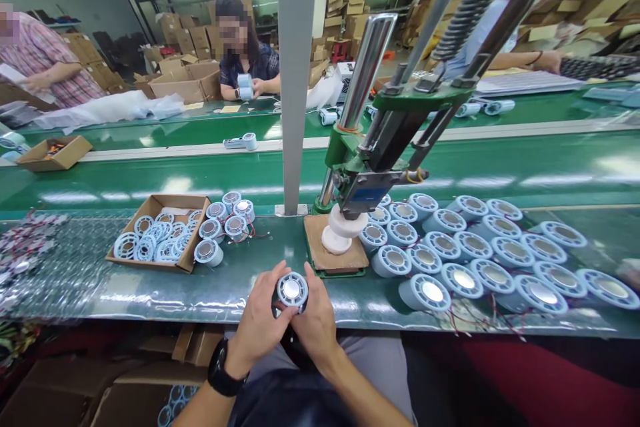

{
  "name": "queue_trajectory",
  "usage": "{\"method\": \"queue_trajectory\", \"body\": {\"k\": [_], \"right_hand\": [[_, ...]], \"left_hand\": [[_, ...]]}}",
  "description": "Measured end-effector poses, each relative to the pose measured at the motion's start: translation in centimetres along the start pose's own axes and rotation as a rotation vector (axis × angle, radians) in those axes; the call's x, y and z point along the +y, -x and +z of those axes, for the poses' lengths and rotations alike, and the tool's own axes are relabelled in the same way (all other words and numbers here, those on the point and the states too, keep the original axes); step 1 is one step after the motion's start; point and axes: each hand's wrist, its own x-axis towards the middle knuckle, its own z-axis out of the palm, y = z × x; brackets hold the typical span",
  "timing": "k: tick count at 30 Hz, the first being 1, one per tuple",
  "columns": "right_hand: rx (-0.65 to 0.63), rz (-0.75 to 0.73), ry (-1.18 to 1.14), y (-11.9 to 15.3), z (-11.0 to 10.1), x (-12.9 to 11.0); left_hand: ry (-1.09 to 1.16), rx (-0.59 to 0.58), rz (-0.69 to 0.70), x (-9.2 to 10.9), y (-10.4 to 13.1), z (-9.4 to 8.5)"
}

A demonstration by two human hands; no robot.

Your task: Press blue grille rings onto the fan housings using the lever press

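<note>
Between my two hands is a light-blue round plastic housing (pixel 293 289), its slotted ring and shiny silver centre facing up. My left hand (pixel 263 320) wraps its left side, thumb at the near edge. Along the right side lies my right hand (pixel 316 317), also closed on it. Just beyond, to the right, stands a green hand press (pixel 367 187) with a white round pressing head (pixel 347 220) over a white round seat (pixel 336 240) on a brown board (pixel 320 263). Nothing of the housing's underside can be made out.
Left of the press, a cardboard box (pixel 150 263) holds light-blue slotted rings; several housings (pixel 209 252) stand beside it. Many similar housings (pixel 445 245) with thin wires crowd the right. A grey post (pixel 295 80) rises behind. Co-workers sit across the green conveyor (pixel 225 173).
</note>
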Motion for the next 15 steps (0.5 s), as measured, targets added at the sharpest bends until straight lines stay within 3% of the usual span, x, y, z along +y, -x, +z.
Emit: {"method": "queue_trajectory", "body": {"k": [6, 10, 13, 15], "right_hand": [[-0.046, 0.006, -0.017, -0.2, -0.2, -0.3], [-0.208, -0.03, 0.031, -0.4, -0.8, 0.1], [-0.467, -0.117, 0.111, -1.9, -3.3, 0.9], [-0.565, -0.222, 0.129, -4.7, -6.9, 0.9]], "left_hand": [[0.014, -0.002, -0.038, -0.5, 0.0, 0.3], [0.062, -0.026, -0.051, -1.3, 0.4, 1.3], [0.078, -0.04, -0.09, -1.5, 0.1, 1.5], [0.076, -0.042, -0.129, -1.1, -0.9, 1.1]]}}
